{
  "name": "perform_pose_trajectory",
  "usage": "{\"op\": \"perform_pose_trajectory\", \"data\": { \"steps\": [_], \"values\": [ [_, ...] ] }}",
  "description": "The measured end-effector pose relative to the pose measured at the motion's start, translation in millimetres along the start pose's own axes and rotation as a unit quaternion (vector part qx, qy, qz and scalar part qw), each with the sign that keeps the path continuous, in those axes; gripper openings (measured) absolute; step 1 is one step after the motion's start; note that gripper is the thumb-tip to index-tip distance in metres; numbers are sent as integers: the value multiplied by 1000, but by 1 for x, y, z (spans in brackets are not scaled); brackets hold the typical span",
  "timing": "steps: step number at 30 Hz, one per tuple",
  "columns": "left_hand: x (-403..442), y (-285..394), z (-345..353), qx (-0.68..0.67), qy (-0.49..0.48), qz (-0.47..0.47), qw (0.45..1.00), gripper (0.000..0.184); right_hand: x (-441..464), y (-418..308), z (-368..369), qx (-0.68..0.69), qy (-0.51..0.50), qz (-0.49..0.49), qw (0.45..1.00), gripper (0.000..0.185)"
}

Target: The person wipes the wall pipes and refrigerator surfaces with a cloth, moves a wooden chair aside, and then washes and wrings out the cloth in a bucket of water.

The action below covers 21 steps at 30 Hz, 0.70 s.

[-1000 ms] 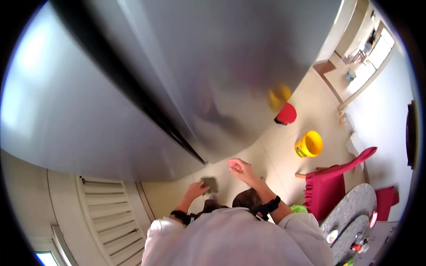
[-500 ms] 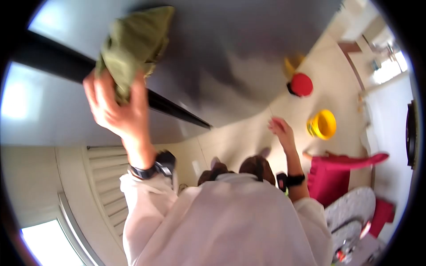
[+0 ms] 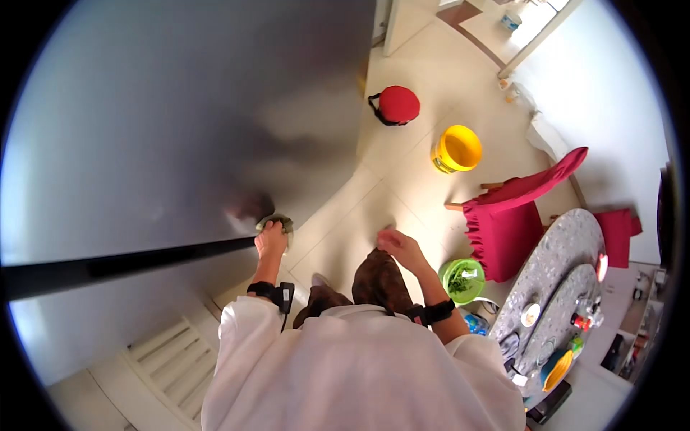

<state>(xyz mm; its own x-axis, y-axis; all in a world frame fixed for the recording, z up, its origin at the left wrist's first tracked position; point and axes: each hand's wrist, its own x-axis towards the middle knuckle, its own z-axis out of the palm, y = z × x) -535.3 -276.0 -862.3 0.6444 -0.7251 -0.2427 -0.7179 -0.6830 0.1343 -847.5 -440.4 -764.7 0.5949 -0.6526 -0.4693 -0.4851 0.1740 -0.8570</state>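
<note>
A green cloth (image 3: 286, 223) is pressed against the lower part of a large grey glossy surface (image 3: 187, 144), close to its dark seam (image 3: 165, 253). My left hand (image 3: 270, 241) grips this cloth, which shows above and beside the fingers. Over the floor, in front of my right leg, hangs my right hand (image 3: 401, 248) with its fingers curled; whether anything is inside them cannot be made out. Both wrists wear black straps.
A yellow bucket (image 3: 460, 149) and a red round item (image 3: 399, 105) stand on the floor ahead. To the right are a red-covered chair (image 3: 503, 230), a green basket with leaves (image 3: 462, 281) and a grey speckled table (image 3: 535, 287). A white slatted panel (image 3: 176, 366) is at lower left.
My left hand has come down the grey surface with the cloth, from high up to near its lower edge. The view has turned toward the table. My right hand remains off the surface.
</note>
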Motion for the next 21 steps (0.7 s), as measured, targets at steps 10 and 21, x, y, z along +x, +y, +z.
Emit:
{"op": "perform_pose_trajectory", "data": {
  "steps": [10, 21],
  "values": [
    [-4, 173, -200, -103, 298, 157, 936, 26, 61, -97, -50, 325, -96, -44, 940, 55],
    [-98, 43, -200, -178, 134, 116, 968, 57, 128, -152, 136, 482, 142, -34, 864, 71]
  ]
}}
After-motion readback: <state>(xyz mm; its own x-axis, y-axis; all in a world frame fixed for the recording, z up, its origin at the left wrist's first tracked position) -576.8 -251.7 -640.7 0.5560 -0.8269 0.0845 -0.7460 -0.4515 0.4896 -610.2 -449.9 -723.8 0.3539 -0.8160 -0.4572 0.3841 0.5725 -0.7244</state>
